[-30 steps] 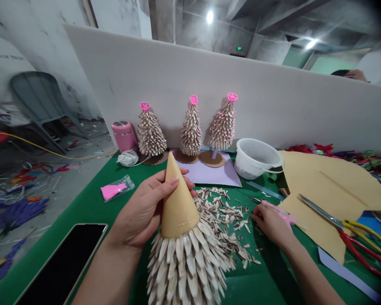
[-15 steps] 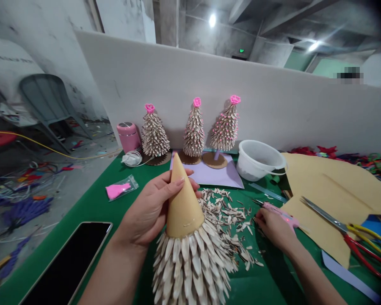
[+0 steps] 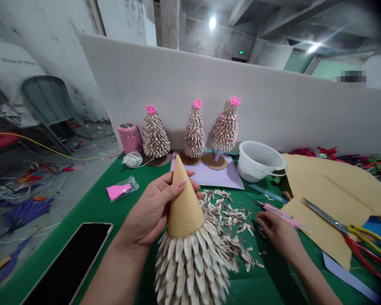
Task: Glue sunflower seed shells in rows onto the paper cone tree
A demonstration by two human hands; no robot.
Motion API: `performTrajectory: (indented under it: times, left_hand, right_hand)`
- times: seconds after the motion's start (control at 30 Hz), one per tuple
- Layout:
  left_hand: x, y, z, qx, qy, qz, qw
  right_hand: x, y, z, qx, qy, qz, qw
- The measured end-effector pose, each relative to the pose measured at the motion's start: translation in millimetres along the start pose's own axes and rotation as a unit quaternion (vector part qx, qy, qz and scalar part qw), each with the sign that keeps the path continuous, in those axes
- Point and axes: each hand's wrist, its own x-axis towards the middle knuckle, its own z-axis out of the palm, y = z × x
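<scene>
A tan paper cone [image 3: 186, 207] stands tilted in front of me, its lower part covered in overlapping rows of pale seed shells [image 3: 190, 267]. My left hand [image 3: 158, 203] is wrapped round the bare upper part, thumb in front and fingertips showing behind. My right hand [image 3: 277, 233] is low over the table, fingers curled; whatever they may hold is too small to make out. Just behind it lies a pink glue gun [image 3: 281, 215], partly covered by the hand. Loose seed shells [image 3: 230, 216] are scattered between the cone and my right hand.
Three shell-covered trees [image 3: 194, 135] with pink tops stand at the back, beside a white bucket [image 3: 257, 163] and a pink cup-like container [image 3: 129, 139]. At right are scissors [image 3: 327, 218] on tan paper [image 3: 336, 178]. A phone [image 3: 71, 262] and pink bag [image 3: 120, 190] lie left.
My right hand has shifted slightly right and down, away from the glue gun's front part. The left hand keeps its hold on the cone. The view has shifted slightly.
</scene>
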Motion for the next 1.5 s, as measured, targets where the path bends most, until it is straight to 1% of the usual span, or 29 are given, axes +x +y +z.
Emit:
performTrajectory:
  times: [0.1, 0.17, 0.27, 0.4, 0.47, 0.57, 0.63, 0.67, 0.77, 0.83, 0.87, 0.97, 1.03, 1.17, 1.3, 1.43, 1.5]
  left_hand:
    - [0, -1, 0.8, 0.009, -0.002, 0.004, 1.000]
    - [0, -1, 1.9, 0.017, -0.002, 0.011, 1.000]
    - [0, -2, 3.2, 0.031, 0.008, 0.026, 0.999]
    - [0, -4, 3.4, 0.043, 0.024, 0.051, 0.998]
    - [-1, -4, 3.2, 0.046, 0.025, 0.060, 0.997]
    - [-1, -4, 3.4, 0.047, 0.026, 0.070, 0.996]
    - [-1, -3, 4.0, 0.044, 0.034, 0.073, 0.996]
    - [-1, -3, 4.3, 0.042, 0.038, 0.074, 0.996]
    - [-2, -2, 4.9, 0.034, 0.044, 0.073, 0.996]
    - [-3, -2, 5.1, 0.033, 0.045, 0.071, 0.996]
    - [-3, -3, 5.1, 0.034, 0.045, 0.072, 0.996]
    - [-4, -4, 5.1, 0.045, 0.047, 0.083, 0.994]
    - [-5, -6, 5.3, 0.059, 0.054, 0.089, 0.993]
    - [-7, -7, 6.3, 0.092, 0.076, 0.102, 0.988]
    - [-10, -6, 7.5, 0.135, 0.086, 0.119, 0.980]
    - [-12, -4, 8.8, 0.151, 0.093, 0.132, 0.975]
    - [-12, -3, 9.4, 0.158, 0.098, 0.134, 0.973]
  right_hand:
    - [-6, -22, -11, 0.124, 0.024, -0.022, 0.992]
    - [-11, -43, -15, 0.204, 0.008, -0.037, 0.978]
    - [-18, -76, -13, 0.298, -0.024, -0.053, 0.953]
    - [-24, -107, -1, 0.372, -0.026, -0.068, 0.925]
    - [-26, -119, 1, 0.407, -0.035, -0.081, 0.909]
    - [-29, -136, 0, 0.436, -0.045, -0.124, 0.890]
    - [-30, -144, -1, 0.430, -0.026, -0.156, 0.889]
    - [-30, -147, -1, 0.418, -0.009, -0.169, 0.893]
    - [-32, -149, 0, 0.337, 0.073, -0.215, 0.914]
    - [-33, -149, -1, 0.273, 0.117, -0.264, 0.918]
    - [-34, -149, -2, 0.249, 0.129, -0.292, 0.915]
    - [-36, -151, -7, 0.182, 0.124, -0.384, 0.897]
    - [-37, -153, -8, 0.140, 0.129, -0.425, 0.885]
    - [-39, -160, -6, 0.099, 0.169, -0.439, 0.877]
    - [-40, -168, -2, 0.094, 0.175, -0.458, 0.866]
    - [-39, -170, 1, 0.085, 0.182, -0.480, 0.854]
    - [-38, -170, 3, 0.083, 0.180, -0.484, 0.853]
